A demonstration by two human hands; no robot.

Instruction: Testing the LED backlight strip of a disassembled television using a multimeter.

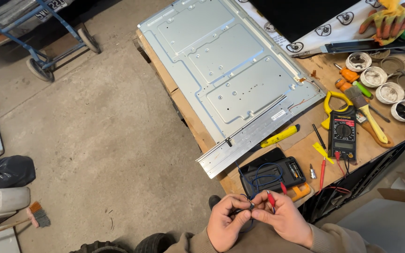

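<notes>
Hands: both hands met low in the frame, in front of the person's lap, fingertips pinched together on the same spot.
Left hand [224,224]: fingers were curled and closed on the end of a thin blue wire [258,177], thumb pressed against the forefinger.
Right hand [283,219]: it gripped the same blue wire from the other side, with a red clip [271,198] standing up between its fingers.
Metal panel [230,65]: a large grey sheet-metal back panel lay flat across the worktop [305,150], its near corner overhanging the edge, well above the hands.
Worktop: bare wood showed to the right of the panel, crowded with tools.
Black box [270,172]: a dark tester lay at the worktop's near edge, just above the hands; the blue wire looped over it and ran down to the fingers.
Multimeter [343,133]: a black meter with a round dial lay to the right of the box, red lead trailing toward the edge.
Yellow knife [280,136]: it lay just beside the panel's lower edge.
Paintbrush [364,108]: its yellow handle rested beside the meter.
Small tins [373,76]: round open tins sat near the far right.
</notes>
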